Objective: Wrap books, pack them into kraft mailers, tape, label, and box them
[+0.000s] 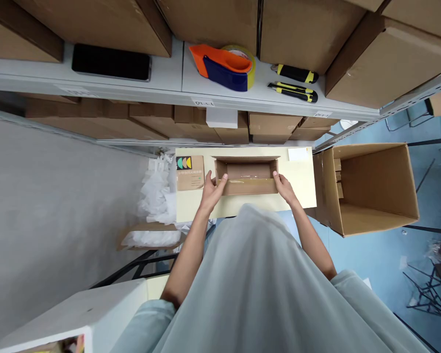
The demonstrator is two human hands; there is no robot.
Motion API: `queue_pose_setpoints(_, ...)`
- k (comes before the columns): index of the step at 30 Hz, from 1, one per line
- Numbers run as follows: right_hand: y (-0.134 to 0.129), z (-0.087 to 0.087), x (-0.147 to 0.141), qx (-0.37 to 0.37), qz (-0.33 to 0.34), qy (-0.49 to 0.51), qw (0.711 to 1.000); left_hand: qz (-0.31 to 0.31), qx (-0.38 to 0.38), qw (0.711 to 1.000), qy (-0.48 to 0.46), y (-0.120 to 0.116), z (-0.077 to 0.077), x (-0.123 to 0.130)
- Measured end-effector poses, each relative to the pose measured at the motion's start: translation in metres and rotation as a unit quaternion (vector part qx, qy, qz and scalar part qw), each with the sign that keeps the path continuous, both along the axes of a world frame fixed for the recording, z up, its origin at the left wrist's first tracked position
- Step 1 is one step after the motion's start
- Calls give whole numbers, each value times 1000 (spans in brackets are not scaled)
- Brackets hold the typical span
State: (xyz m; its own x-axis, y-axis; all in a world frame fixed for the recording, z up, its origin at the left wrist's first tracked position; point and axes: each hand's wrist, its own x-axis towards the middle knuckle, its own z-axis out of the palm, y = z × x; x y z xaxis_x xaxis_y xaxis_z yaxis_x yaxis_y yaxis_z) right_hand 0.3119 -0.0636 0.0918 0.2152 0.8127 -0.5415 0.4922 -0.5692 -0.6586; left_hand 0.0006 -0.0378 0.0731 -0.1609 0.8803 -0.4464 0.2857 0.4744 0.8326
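Brown cardboard forms a long, open-topped rectangular box (248, 188) at the center of the frame, over a narrow cream-colored tabletop (301, 191), a glossy strip of tape running along its near wall. Two bare hands hold it by its ends. The left hand (212, 190) is partly open around the near left corner, thumb pressed on the rim and forefinger spread apart; the right hand (284, 187) is curled more closely on the right end, thumb along the edge. Whether the box bears fully on the tabletop cannot be told.

Just left of the box lies a flat brown cardboard package (190, 181) with colored half-circles on a black band; a small white paper rectangle (297, 154) sits to its right, near the tabletop's far edge. Crumpled white packing material (156, 189) is heaped left of center, while a large, open brown carton (380, 189) at right contains smaller brown boxes.

Across the top of the frame, a light gray metal shelf (171, 68) bears a black smartphone (111, 62), an orange-and-navy tape dispenser (226, 68) and two black-and-yellow utility knives (297, 73). A pale blue-gray shirt (260, 289) fills the lower center.
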Motion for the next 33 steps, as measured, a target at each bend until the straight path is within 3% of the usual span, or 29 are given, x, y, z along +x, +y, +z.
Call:
queue_pose_setpoints(3,1,-5,1,-16,7,30,999,27,-29,999,-22,1,-3,6)
queue_pose_setpoints(7,5,6,2,-49,31,-31,998,-24,64,998,-9,-5,5,13)
queue_pose_setpoints(9,9,18,-1,-3,42,-115,993,-55,92,994,23,-9,10,12)
queue_pose_setpoints(11,16,29,-6,94,64,-178,977,-68,104,991,56,-13,15,9)
queue_pose_setpoints(13,27,37,-11,179,114,-197,957,-73,118,988,68,-16,20,5)
queue_pose_setpoints(15,41,39,-12,213,171,-194,942,-86,129,986,62,-19,25,-1)
queue_pose_setpoints(19,71,25,-2,169,214,-188,944,-167,115,979,35,-32,25,-12)
queue_pose_setpoints(24,94,0,6,92,235,-202,946,-277,85,955,71,-54,6,-11)
queue_pose_setpoints(28,109,-4,-1,79,252,-246,933,-288,115,944,110,-63,-9,5)
queue_pose_setpoints(33,125,2,-6,76,289,-295,908,-257,151,948,109,-50,-16,14)
